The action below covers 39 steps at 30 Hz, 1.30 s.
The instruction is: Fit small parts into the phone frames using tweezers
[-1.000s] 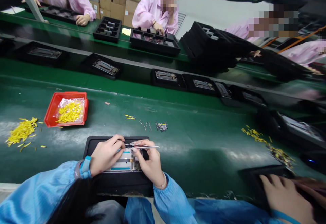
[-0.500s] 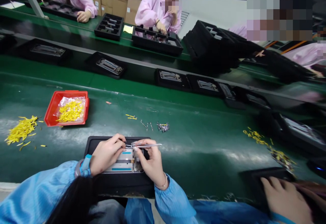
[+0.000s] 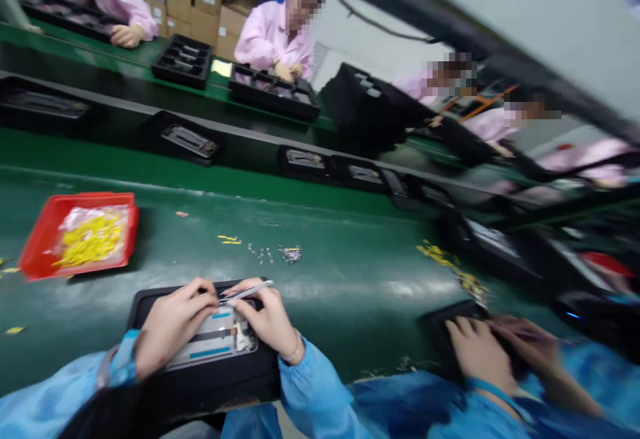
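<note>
A phone frame (image 3: 207, 336), silvery with blue strips and a small board at its right end, lies in a black foam tray (image 3: 235, 380) before me. My left hand (image 3: 175, 322) rests over its upper left part, with thumb and fingers pinched at the frame's far edge; whatever is between the fingertips is too small to make out. My right hand (image 3: 270, 319) is closed on a pair of tweezers (image 3: 253, 290), whose tips point left toward my left fingertips at that same edge.
A red bin (image 3: 33, 252) holds a bag of yellow strips (image 3: 95, 236). Small metal parts (image 3: 290, 254) lie beyond the tray. At right, a co-worker's hand (image 3: 480, 352) is over another tray. Phone frames in trays line the belt (image 3: 250, 136); people in pink work across it.
The view has swung to the right, so the scene sits further left. The tweezers have tilted, their handle end rising. Both hands stay at the frame's far edge.
</note>
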{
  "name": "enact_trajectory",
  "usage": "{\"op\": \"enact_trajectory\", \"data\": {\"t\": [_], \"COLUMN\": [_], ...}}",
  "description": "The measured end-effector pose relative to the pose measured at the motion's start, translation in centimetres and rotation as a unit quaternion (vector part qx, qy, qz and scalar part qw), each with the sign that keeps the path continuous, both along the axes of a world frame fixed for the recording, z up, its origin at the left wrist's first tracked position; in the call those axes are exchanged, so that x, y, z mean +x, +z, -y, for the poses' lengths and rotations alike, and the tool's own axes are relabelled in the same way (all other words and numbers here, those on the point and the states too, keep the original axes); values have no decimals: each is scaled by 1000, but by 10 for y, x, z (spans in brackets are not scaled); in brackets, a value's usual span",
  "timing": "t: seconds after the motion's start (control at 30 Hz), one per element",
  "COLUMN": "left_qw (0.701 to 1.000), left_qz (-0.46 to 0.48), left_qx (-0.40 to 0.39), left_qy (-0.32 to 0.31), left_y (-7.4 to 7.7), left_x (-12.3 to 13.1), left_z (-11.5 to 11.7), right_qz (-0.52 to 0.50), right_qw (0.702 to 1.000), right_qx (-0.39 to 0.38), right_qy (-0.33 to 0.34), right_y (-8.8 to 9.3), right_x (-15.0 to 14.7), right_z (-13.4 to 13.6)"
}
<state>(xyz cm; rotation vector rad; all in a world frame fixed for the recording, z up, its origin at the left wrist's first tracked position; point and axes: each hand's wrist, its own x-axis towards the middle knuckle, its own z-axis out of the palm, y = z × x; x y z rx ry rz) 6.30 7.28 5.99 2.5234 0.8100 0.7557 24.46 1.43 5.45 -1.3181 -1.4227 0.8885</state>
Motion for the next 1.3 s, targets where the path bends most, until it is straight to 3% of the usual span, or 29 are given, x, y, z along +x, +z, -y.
{"op": "enact_trajectory", "data": {"t": [0.1, 0.2, 0.3, 0.37, 0.63, 0.8, 1.3], "left_qw": [998, 995, 988, 983, 976, 965, 966], "left_qz": [-2, -19, -88, -138, -172, -195, -174], "left_qx": [40, 85, 100, 88, 80, 149, 164], "left_qy": [-40, -53, -76, -82, -110, -95, -98], "left_y": [-7, -29, -48, -51, -19, -17, -10], "left_x": [-8, -21, -34, -39, -22, -15, -14], "left_z": [-4, -5, -3, -3, -4, 2, 3], "right_qz": [-24, -47, -78, -86, -73, -69, 30], "right_qw": [999, 997, 994, 993, 996, 997, 999], "right_qx": [-38, -63, -82, -85, -51, -41, 27], "right_qy": [-2, -8, -9, -12, -14, -2, 6], "right_y": [-3, -7, -8, -8, -9, -11, -4], "right_x": [-2, -4, -6, -7, -4, 2, 7], "right_z": [-4, -6, -7, -7, -2, -1, 1]}}
